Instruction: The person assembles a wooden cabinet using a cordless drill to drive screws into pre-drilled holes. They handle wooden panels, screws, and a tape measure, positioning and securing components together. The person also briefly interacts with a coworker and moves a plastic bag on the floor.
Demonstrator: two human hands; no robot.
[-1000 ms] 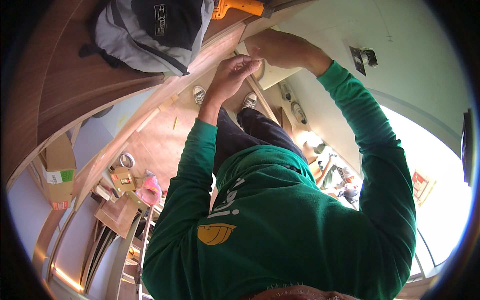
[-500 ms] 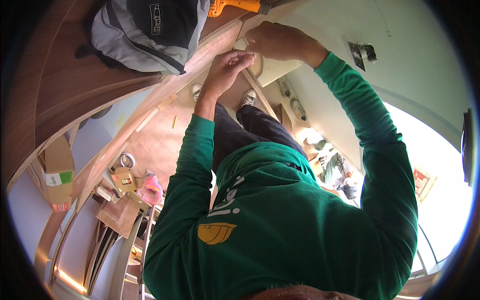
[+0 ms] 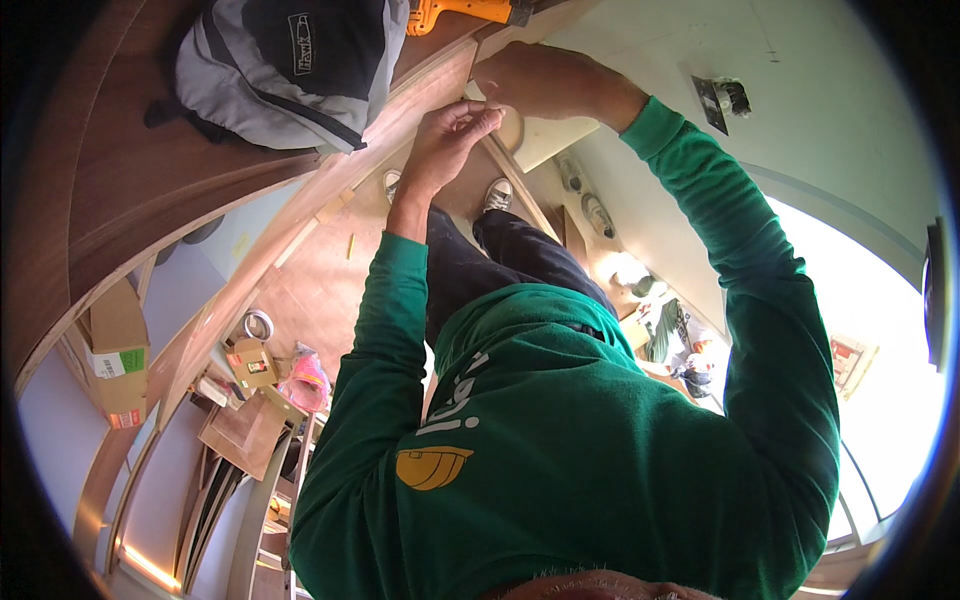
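Right of the backpack (image 3: 280,85), the left hand (image 3: 447,145) has thumb and forefinger pinched together; any piece between them is too small to tell. An orange power tool (image 3: 455,12) lies just beside the backpack. Farther right, the right hand (image 3: 540,82) hides its grip. Such fingertip work likely wants light pressure, steady wrists.

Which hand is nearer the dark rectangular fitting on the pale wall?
Right. The right hand is left of the fitting in frame; the left hand sits farther left and lower.
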